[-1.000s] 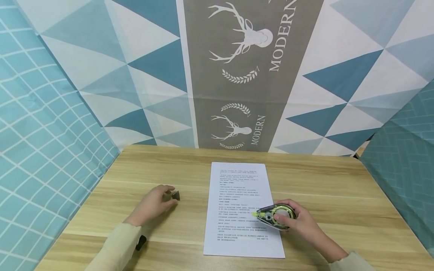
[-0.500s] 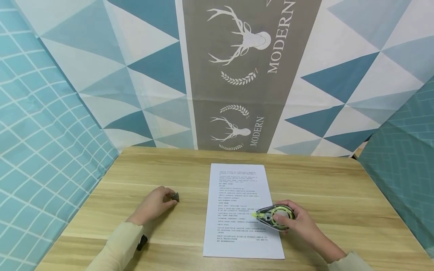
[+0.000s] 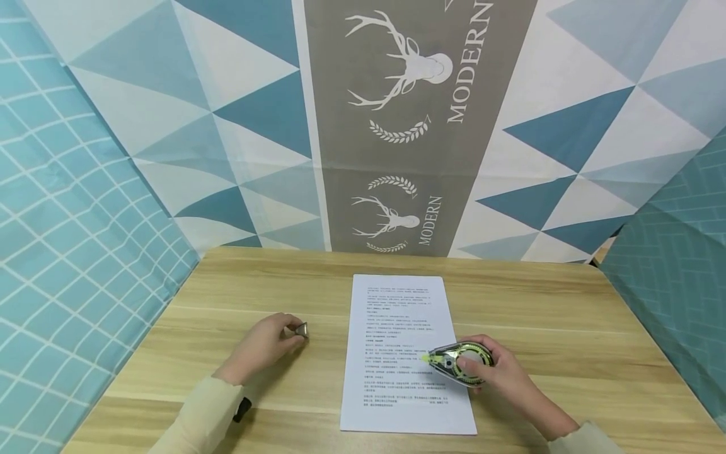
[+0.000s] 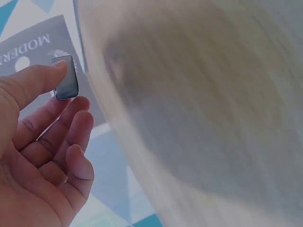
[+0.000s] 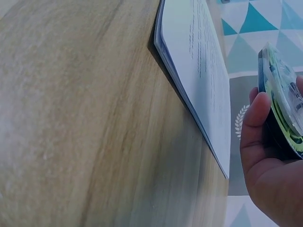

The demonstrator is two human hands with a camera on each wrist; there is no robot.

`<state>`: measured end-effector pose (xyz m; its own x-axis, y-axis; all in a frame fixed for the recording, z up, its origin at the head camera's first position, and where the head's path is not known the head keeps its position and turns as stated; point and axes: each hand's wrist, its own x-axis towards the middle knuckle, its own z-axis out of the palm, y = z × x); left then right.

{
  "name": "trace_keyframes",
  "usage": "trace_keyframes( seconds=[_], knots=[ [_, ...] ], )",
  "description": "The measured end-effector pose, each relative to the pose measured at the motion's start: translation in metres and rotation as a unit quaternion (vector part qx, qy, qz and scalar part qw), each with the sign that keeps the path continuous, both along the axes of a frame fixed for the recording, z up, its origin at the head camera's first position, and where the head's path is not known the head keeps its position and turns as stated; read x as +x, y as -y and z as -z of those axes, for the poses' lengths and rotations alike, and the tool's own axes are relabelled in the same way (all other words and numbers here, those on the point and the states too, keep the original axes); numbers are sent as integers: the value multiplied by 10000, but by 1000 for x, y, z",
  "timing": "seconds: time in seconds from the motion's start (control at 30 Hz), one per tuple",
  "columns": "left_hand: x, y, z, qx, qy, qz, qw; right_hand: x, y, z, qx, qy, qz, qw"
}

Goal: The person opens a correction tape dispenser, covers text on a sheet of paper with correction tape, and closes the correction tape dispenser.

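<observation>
My left hand (image 3: 266, 343) is at the left of the table, pinching a small grey cap (image 4: 67, 78) between thumb and fingers. In the left wrist view the cap is smooth, shiny and roughly rectangular. At the right edge of the printed paper stack (image 3: 391, 315), my right hand (image 3: 493, 366) grips a correction tape (image 3: 462, 364). Its clear body shows green and black parts inside. The correction tape's yellow-green tip points left over the text, and whether it touches the paper cannot be told. Near the bottom of the page, one line of print has a blank gap.
The wood-grain table (image 3: 272, 277) reaches back to a patterned cloth (image 3: 386, 145) with deer heads. Teal cloth panels (image 3: 68, 208) stand on both sides. A black strap piece (image 3: 242, 410) shows under the left sleeve.
My left hand has shifted slightly right, and the cap has turned in its fingers so a lighter face shows. The right hand and correction tape hold almost the same place.
</observation>
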<state>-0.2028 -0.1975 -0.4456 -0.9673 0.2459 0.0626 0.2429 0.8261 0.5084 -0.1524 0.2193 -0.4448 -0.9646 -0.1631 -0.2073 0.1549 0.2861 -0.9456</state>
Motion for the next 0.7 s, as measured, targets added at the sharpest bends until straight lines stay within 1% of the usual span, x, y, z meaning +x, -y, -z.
trace_keyframes(
  seconds=[0.13,0.3,0.57,0.7],
  knots=[
    [4,-12,-7,31,-103,136,9998,0,3,-2,71,-48,147,9999],
    [12,-25,-15,167,-233,317,9991,0,6,-2,20,-44,251,9997],
    [21,-48,-23,327,-582,844,9942,-2,8,-2,-108,-148,128,9998],
    [23,-57,-26,553,-722,1119,9895,-3,10,-3,-186,-159,49,9997]
  ],
)
